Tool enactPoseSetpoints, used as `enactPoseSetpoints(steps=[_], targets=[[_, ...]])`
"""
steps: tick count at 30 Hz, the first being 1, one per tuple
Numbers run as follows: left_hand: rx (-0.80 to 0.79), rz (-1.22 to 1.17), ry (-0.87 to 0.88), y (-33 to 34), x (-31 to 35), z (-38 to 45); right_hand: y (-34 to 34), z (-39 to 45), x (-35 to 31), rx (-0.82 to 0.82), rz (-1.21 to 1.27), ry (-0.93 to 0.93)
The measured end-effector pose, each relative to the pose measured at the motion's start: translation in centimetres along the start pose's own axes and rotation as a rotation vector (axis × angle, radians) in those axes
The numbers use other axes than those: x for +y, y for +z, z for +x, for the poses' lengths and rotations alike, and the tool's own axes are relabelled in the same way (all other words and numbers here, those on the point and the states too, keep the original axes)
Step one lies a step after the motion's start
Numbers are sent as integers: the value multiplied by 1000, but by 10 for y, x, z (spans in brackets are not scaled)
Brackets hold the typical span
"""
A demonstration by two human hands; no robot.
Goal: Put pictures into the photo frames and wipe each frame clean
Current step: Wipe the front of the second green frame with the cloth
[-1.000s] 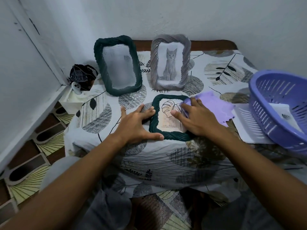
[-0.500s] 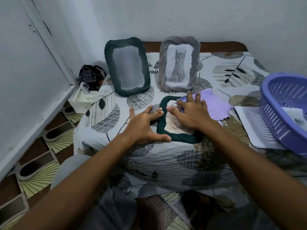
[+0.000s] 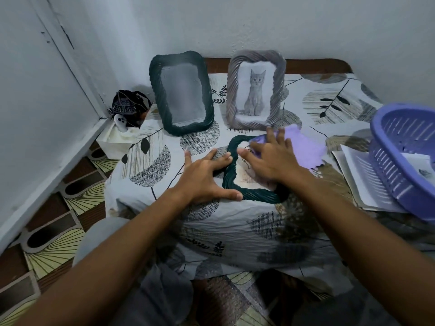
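Note:
A small dark green frame (image 3: 254,192) lies flat near the table's front edge, with a picture partly visible inside. My left hand (image 3: 204,177) rests spread on the cloth, its thumb and fingers bracing the frame's left rim. My right hand (image 3: 270,158) presses a purple cloth (image 3: 306,149) flat on the frame's glass and is blurred by motion. Behind, a larger dark green frame (image 3: 181,92) stands upright with no picture showing. A grey frame (image 3: 255,90) with a cat picture stands to its right.
A purple plastic basket (image 3: 404,151) holding a sheet sits at the right on loose papers (image 3: 357,180). The leaf-patterned tablecloth (image 3: 150,165) covers the table. A dark pouch (image 3: 127,107) and a white box (image 3: 115,140) sit at the left wall.
My right hand has slid the purple cloth up toward the far end of the lying frame. The left hand keeps bracing the frame; the camera view has shifted a little.

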State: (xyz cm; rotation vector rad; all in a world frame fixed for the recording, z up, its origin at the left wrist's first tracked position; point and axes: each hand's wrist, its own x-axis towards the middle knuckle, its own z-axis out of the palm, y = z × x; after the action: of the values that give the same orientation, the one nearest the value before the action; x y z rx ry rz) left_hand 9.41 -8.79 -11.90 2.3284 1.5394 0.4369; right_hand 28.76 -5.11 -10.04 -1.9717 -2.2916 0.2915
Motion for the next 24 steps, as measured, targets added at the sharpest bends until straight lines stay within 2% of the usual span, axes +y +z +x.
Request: enactPoseSetpoints(steps=[6, 10, 13, 19, 24], targets=[[11, 2, -16, 3, -2, 0, 2, -5, -3, -35, -12, -68], [16, 30, -8, 3, -1, 1, -8, -48, 7, -122, 3, -179], [12, 33, -10, 2, -1, 1, -6, -74, 13, -114, -13, -179], [-6, 8, -8, -1, 1, 0, -4, -17, 19, -71, -108, -106], [0, 12, -9, 0, 2, -1, 1, -20, 5, -106, -70, -270]])
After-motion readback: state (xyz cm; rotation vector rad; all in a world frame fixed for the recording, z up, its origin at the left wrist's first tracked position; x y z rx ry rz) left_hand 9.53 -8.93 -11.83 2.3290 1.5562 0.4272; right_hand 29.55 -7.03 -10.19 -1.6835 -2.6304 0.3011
